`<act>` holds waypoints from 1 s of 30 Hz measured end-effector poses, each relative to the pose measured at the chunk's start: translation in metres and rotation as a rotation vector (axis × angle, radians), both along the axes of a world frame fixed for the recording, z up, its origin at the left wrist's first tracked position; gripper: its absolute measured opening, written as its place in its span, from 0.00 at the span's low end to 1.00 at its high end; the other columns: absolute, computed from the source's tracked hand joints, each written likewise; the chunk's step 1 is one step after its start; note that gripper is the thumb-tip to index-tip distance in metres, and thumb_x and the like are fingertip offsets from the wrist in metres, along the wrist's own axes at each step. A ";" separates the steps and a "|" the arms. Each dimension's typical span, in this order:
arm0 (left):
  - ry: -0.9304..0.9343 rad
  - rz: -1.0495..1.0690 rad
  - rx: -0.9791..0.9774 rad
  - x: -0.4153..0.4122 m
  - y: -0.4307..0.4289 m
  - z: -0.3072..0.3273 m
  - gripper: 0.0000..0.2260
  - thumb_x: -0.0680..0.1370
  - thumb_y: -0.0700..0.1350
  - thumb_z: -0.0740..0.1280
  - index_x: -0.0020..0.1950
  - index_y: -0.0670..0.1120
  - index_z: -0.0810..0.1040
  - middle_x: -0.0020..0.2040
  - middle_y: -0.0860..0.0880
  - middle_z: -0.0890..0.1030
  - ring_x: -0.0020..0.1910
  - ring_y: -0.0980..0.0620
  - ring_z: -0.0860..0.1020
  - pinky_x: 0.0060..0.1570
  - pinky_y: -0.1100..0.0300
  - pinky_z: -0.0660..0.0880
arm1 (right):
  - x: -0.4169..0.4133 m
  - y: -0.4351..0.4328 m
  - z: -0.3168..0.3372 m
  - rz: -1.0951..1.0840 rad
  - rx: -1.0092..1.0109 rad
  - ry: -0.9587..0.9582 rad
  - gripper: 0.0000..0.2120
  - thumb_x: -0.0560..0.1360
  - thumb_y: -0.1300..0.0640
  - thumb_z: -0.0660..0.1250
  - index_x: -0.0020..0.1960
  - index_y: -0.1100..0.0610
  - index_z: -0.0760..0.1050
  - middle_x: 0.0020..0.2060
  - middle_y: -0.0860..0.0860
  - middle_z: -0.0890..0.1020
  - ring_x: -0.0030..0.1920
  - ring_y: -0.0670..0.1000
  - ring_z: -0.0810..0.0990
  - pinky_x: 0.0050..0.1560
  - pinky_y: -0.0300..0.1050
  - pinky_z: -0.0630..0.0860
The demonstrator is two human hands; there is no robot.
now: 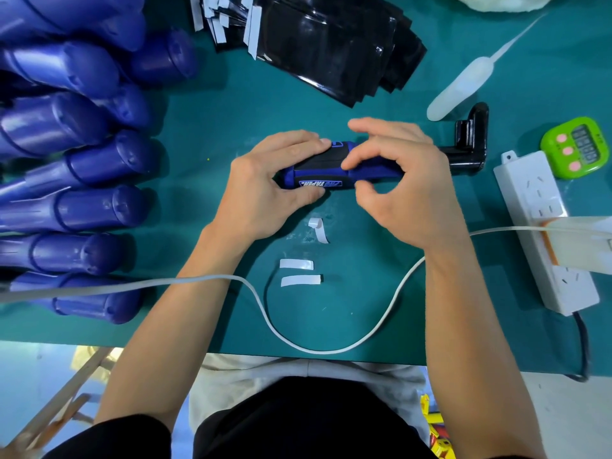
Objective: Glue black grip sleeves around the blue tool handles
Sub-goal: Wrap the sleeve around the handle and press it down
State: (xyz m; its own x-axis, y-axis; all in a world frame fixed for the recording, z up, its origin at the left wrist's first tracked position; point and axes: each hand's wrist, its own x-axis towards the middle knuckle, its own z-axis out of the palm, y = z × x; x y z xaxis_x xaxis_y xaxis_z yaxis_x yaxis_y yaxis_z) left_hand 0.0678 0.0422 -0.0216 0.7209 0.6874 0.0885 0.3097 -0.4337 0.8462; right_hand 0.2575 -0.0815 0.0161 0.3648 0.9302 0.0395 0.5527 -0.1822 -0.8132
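Left hand (275,187) grips the butt end of the blue tool handle (331,176), with its fingers curled over the top and its thumb underneath. The handle lies horizontally at the centre of the teal table mat (215,111). A matte black grip sleeve (318,162) is wrapped round its upper face. Below the sleeve, a blue-and-white label (319,184) reads "PRO TAPER" upside down.

Right hand (407,187) has its index finger and thumb curled round the handle just right of the sleeve. The index fingertip is at the sleeve edge, and the other fingers are raised and blurred.

Layout, left to right:
- Far left: glossy moulded blue handles (82,193) in a pile, bare, with rounded ends.
- Top centre: a stack of shiny black sleeves (331,44) with white backing edges.
- Near the person: three white backing strips (296,264) – two flat, one curled – and a white cable (265,316) looped across the mat.
- Upper right: a translucent squeeze bottle (460,91) with a long thin nozzle.
- Right of the handle: a black angular fixture (470,144).
- Far right: a white power strip (536,226) and a green timer (576,147) with pink buttons – its digits are illegible.
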 end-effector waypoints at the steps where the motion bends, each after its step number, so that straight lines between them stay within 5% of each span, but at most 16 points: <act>1: -0.002 0.001 0.001 0.000 0.000 0.000 0.26 0.70 0.39 0.82 0.67 0.47 0.83 0.65 0.52 0.81 0.66 0.55 0.79 0.68 0.61 0.73 | 0.001 0.000 0.000 0.009 -0.014 0.007 0.10 0.67 0.62 0.77 0.45 0.51 0.85 0.64 0.42 0.82 0.64 0.45 0.76 0.70 0.55 0.70; 10: -0.005 0.005 -0.011 0.001 0.000 -0.001 0.25 0.70 0.38 0.82 0.67 0.47 0.83 0.64 0.51 0.82 0.65 0.54 0.79 0.66 0.61 0.73 | -0.017 0.006 -0.010 -0.126 0.074 -0.028 0.06 0.68 0.60 0.79 0.37 0.56 0.82 0.52 0.41 0.84 0.55 0.47 0.78 0.65 0.52 0.69; 24: -0.036 0.022 -0.038 0.001 -0.003 -0.001 0.26 0.69 0.39 0.83 0.66 0.47 0.84 0.63 0.51 0.82 0.65 0.57 0.79 0.66 0.63 0.73 | -0.031 0.009 -0.013 -0.220 0.127 -0.072 0.08 0.68 0.62 0.77 0.36 0.58 0.77 0.50 0.44 0.85 0.54 0.52 0.79 0.61 0.47 0.66; 30: -0.042 0.028 -0.020 0.002 -0.003 -0.001 0.25 0.69 0.38 0.83 0.65 0.45 0.84 0.63 0.49 0.82 0.64 0.56 0.79 0.66 0.62 0.73 | -0.011 0.002 -0.001 -0.033 0.038 -0.097 0.13 0.67 0.64 0.76 0.41 0.54 0.72 0.56 0.44 0.84 0.57 0.50 0.79 0.61 0.50 0.73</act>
State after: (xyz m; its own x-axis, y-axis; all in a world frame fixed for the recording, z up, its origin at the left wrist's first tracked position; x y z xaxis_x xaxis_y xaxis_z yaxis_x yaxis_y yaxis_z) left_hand 0.0694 0.0396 -0.0226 0.6970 0.7094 0.1043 0.2860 -0.4085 0.8668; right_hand 0.2467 -0.0794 0.0147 0.3878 0.9151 0.1107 0.6232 -0.1718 -0.7630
